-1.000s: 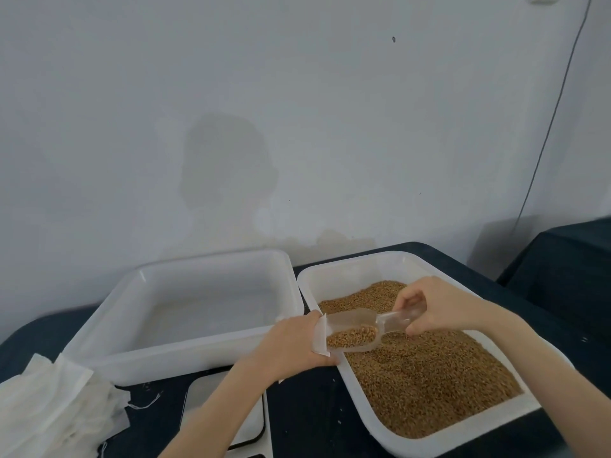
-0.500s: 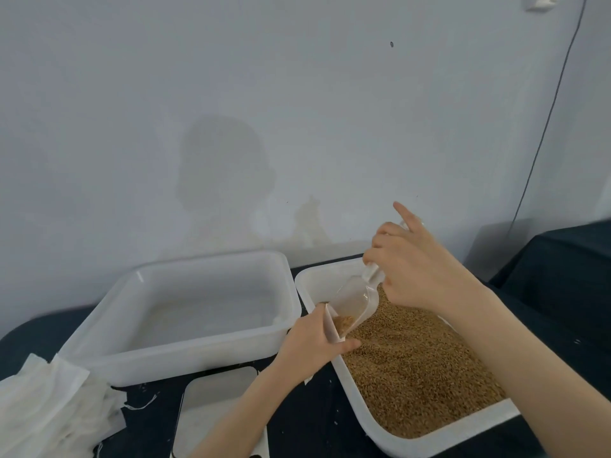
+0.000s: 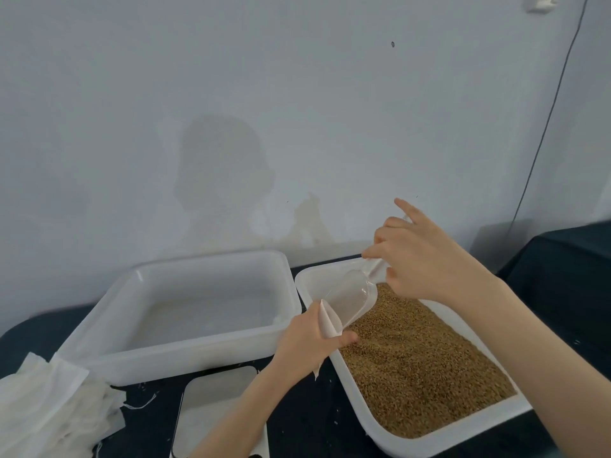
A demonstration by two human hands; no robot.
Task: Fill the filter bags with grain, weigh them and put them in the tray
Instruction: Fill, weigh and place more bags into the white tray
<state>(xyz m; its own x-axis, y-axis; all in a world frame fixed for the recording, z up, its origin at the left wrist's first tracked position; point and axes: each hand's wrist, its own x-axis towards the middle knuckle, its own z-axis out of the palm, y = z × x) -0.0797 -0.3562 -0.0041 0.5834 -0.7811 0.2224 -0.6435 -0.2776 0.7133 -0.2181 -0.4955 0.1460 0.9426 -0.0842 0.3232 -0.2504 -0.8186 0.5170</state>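
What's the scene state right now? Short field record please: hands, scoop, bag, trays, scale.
left hand: grips the filter bag, mouth held open over the grain tray edge
right hand: grip on the scoop handle, forefinger extended
scoop: clear plastic, tipped mouth-down into the bag, looks empty
grain tray: white, holds brown grain
empty tray: white, left of the grain tray, no bags inside
scale: below the empty tray, nothing on it
spare bags: white pile, far left

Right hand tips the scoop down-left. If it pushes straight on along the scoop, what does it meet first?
The open mouth of the filter bag held by the left hand. The scoop lip looks already at or inside it; depth is unclear. The right hand grips the handle.
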